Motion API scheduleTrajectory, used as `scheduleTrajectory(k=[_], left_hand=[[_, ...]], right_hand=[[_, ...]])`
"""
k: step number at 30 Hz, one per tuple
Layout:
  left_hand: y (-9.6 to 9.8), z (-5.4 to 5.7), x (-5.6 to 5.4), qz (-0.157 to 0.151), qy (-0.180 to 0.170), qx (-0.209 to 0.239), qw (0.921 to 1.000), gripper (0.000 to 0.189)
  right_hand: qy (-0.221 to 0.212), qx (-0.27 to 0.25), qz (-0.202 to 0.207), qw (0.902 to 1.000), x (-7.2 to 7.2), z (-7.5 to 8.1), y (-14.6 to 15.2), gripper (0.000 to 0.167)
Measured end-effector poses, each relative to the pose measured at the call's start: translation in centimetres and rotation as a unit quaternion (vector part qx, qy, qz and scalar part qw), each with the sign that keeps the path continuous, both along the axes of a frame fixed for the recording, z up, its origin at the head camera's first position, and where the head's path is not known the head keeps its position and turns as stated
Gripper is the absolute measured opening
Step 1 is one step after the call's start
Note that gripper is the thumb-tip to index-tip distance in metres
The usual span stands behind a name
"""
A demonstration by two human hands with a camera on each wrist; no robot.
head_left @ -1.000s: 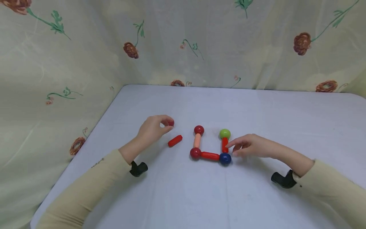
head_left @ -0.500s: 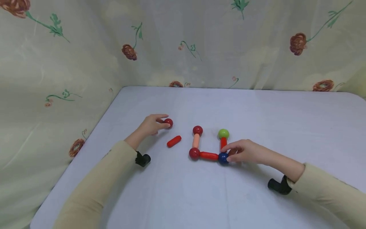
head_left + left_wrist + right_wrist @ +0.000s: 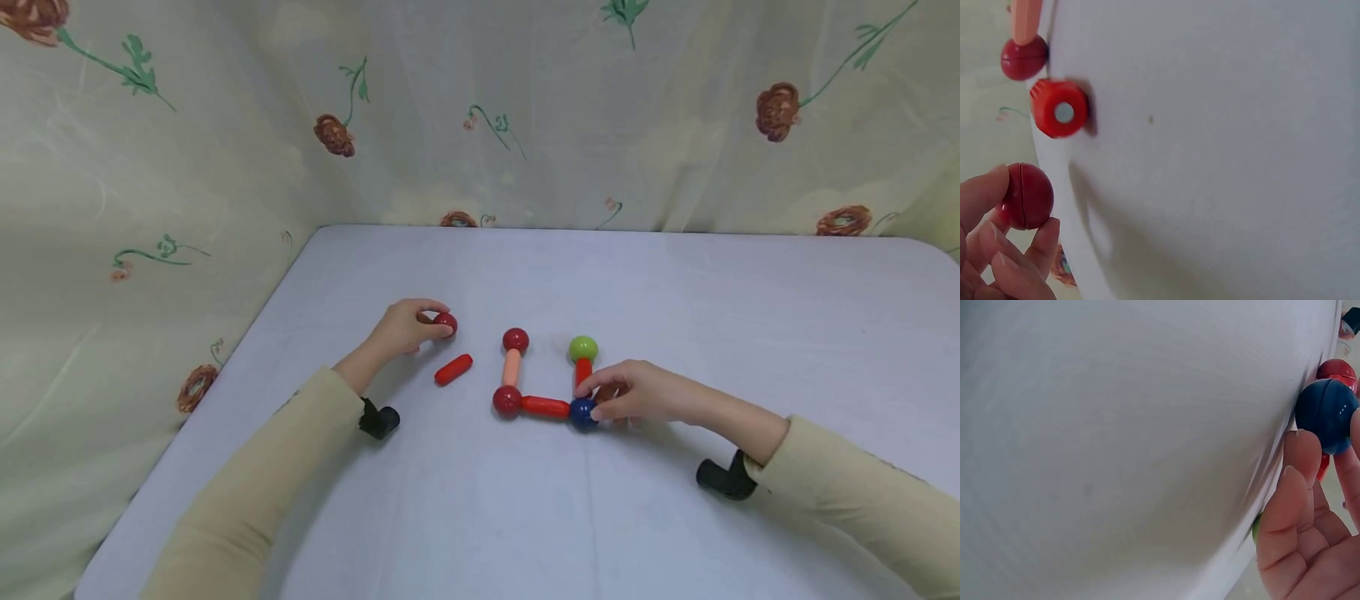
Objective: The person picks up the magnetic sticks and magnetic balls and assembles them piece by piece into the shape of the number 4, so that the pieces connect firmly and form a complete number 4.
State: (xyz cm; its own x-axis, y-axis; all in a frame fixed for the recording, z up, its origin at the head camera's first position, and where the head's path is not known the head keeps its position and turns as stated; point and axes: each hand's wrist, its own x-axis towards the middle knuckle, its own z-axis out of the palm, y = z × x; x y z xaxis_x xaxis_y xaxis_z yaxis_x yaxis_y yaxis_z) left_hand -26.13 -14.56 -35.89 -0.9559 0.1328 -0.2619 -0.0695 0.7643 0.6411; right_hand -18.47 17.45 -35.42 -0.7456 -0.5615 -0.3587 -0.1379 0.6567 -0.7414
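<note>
Head view: left of centre, your left hand [image 3: 402, 327] is pinching a glossy, round, red ball [image 3: 448, 322] between thumb and fingers. Below it in the frame, a faceted, bright-red rod [image 3: 453, 369] is lying loose on the white-covered table [image 3: 480, 517]. Right of centre, your right hand [image 3: 637, 392] is pinching a glossy, dark-blue ball [image 3: 579, 415] at the lower right corner of a three-sided figure of balls and rods.

Left wrist view: at lower left, the pinched ball is showing its seam and appears raised off the surface. The rod, higher up, is presenting an end with a round, pale disc [image 3: 1064, 112], possibly a magnet. Be gripping the ball by its sides, leaving a face free.

Right wrist view: at the right edge, your fingertips are bracing the blue ball. Be steadying it lightly, without twisting; the joints could part.
</note>
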Motion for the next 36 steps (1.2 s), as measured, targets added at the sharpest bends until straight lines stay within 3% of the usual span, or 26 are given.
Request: scheduleTrajectory(k=[12, 28, 32, 36], left_hand=[[0.0, 1.2, 2.5, -0.030, 0.014, 0.015, 0.9993, 0.042], [-1.2, -0.1, 2.5, -0.021, 0.003, -0.010, 0.9997, 0.044], [-0.7, 0.4, 2.8, -0.025, 0.042, -0.063, 0.9968, 0.047], [0.5, 1.0, 3.6, -0.055, 0.093, -0.120, 0.9868, 0.043]], right_hand=[[-0.006, 0.000, 0.000, 1.0000, 0.0, 0.1, 0.0, 0.032], [-0.011, 0.001, -0.002, 0.9999, -0.1, -0.1, -0.1, 0.032], [-0.011, 0.001, -0.002, 0.9999, -0.1, -0.1, -0.1, 0.032], [-0.014, -0.001, -0.004, 0.9999, -0.1, 0.0, -0.1, 0.032]])
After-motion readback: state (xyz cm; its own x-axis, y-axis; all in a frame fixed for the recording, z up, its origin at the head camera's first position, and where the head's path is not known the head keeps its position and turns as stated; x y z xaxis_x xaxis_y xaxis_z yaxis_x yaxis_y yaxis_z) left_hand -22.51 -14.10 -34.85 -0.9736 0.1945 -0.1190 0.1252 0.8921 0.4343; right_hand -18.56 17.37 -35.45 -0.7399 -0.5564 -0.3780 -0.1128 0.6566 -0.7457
